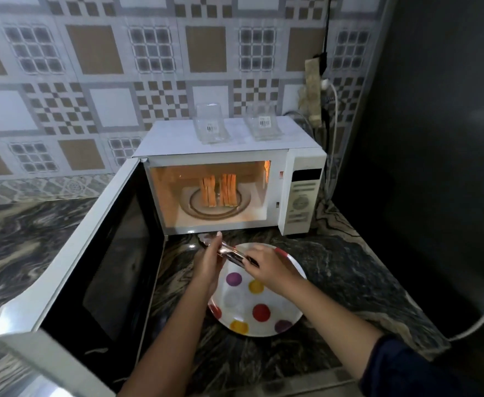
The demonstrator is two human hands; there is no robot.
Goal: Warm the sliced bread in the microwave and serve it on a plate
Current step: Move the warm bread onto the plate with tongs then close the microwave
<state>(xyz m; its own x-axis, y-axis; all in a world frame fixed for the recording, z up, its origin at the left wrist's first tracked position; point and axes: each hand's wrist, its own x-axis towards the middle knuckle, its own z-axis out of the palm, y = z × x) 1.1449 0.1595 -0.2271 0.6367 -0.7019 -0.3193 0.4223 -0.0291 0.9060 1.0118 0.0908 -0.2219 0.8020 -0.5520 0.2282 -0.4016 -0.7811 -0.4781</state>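
Sliced bread (220,190), upright in two clusters, sits on glass turntable inside lit white microwave (301,179), door (106,253) swung open left. Dark veined marble counter (349,270), patterned tile wall (91,67). White polka-dot round plate (266,322) in front. Left hand (208,265) and right hand (269,267) both have fingers closed around metal tongs (232,253) above the plate.
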